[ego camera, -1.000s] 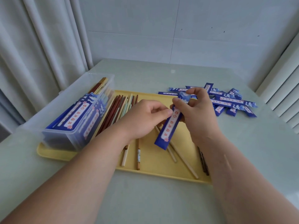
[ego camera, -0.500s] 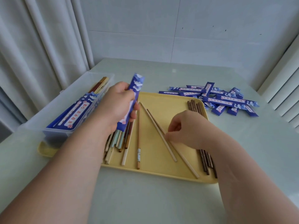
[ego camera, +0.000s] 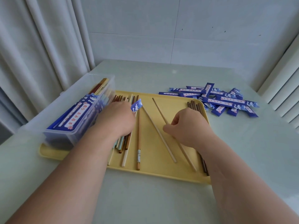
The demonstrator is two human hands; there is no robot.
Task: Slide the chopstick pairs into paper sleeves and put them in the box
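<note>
Item: chopstick sleeving, step in hand. We judge this to be the picking of a pair for the sleeve; nothing is being slid in yet.

Left hand (ego camera: pixel 119 120): forearm reaches in from the near left, and the hand hovers over the mixed chopsticks (ego camera: pixel 124 146) at the tray's left, just beside the box (ego camera: pixel 71 136). Its fingers are curled round 1 paper sleeve (ego camera: pixel 136 105), of which only the far tip shows. We cannot tell whether that sleeve is filled.

Right hand (ego camera: pixel 187 126): forearm comes in from the near right, knuckles up, low over the tray (ego camera: pixel 153 173). Its fingers are curled, with thumb and forefinger pinching 1 pale chopstick (ego camera: pixel 159 109) at mid-length.

Second pale chopstick (ego camera: pixel 158 135): lies loose just to the left, at a slight angle to the first.

Dark chopsticks (ego camera: pixel 193 105): along the tray's right edge, partly under the right hand.

Box: holds sleeved pairs (ego camera: pixel 76 113), lying lengthwise.

Loose sleeves (ego camera: pixel 226 101): heaped on the surface (ego camera: pixel 145 199), far right, off the tray.

Next move, in our view: gather both pale sticks parallel with their tips even, then bring the sleeve's open end to meet them.
</note>
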